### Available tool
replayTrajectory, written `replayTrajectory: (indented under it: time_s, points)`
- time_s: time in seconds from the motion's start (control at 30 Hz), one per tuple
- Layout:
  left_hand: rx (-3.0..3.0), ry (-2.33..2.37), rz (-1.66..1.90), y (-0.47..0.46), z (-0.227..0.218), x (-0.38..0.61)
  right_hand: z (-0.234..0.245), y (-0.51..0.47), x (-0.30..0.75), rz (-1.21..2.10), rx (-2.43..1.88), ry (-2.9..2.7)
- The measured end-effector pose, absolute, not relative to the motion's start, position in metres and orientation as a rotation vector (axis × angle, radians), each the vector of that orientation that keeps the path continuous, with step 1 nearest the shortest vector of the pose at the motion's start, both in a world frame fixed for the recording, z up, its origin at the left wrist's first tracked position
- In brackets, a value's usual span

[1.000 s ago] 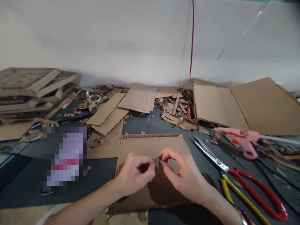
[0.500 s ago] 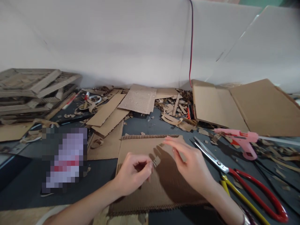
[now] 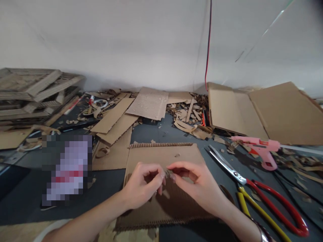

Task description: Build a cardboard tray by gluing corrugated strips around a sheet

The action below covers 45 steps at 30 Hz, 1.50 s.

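Observation:
Both hands meet over a flat corrugated cardboard sheet (image 3: pixel 151 154) lying on the dark table. My left hand (image 3: pixel 143 183) is curled, its thumb and forefinger pinching a small cardboard scrap (image 3: pixel 167 173). My right hand (image 3: pixel 194 185) pinches the same scrap from the other side with its fingertips. A tiny loose scrap (image 3: pixel 177 155) lies on the sheet just beyond the hands.
Red-handled scissors (image 3: pixel 252 188) and yellow-handled pliers (image 3: pixel 259 211) lie to the right, with a pink glue gun (image 3: pixel 262 148) beyond them. Cardboard pieces (image 3: pixel 148 104), a folded box (image 3: pixel 267 112) and stacked cardboard frames (image 3: pixel 32 92) line the wall. A red cable (image 3: pixel 208 43) hangs down.
My right hand let go of the scrap, swung out over the sheet with fingers spread, then came back and pinched the scrap again. A tiny scrap now lies on the sheet.

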<state>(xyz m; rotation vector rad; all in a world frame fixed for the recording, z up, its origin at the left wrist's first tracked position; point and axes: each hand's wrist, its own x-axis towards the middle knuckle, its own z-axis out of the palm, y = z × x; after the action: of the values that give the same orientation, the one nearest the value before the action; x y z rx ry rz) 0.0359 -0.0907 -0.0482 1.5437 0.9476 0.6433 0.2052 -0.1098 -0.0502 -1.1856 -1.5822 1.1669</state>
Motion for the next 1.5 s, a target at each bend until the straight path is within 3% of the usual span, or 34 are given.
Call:
replayTrajectory:
  time_s: [1.07,1.37,1.5]
  points:
    - [1.943,0.915,0.461,-0.087,-0.047,0.036,-0.054,-0.102,0.199,1.387,-1.307,-1.406]
    - [1.609,0.941,0.550,-0.085,-0.052,0.038,-0.051,-0.105,0.203,1.199,-1.227,-1.530]
    - [1.523,0.963,0.589,-0.085,-0.055,0.037,-0.051,-0.105,0.204,0.885,-1.247,-1.608]
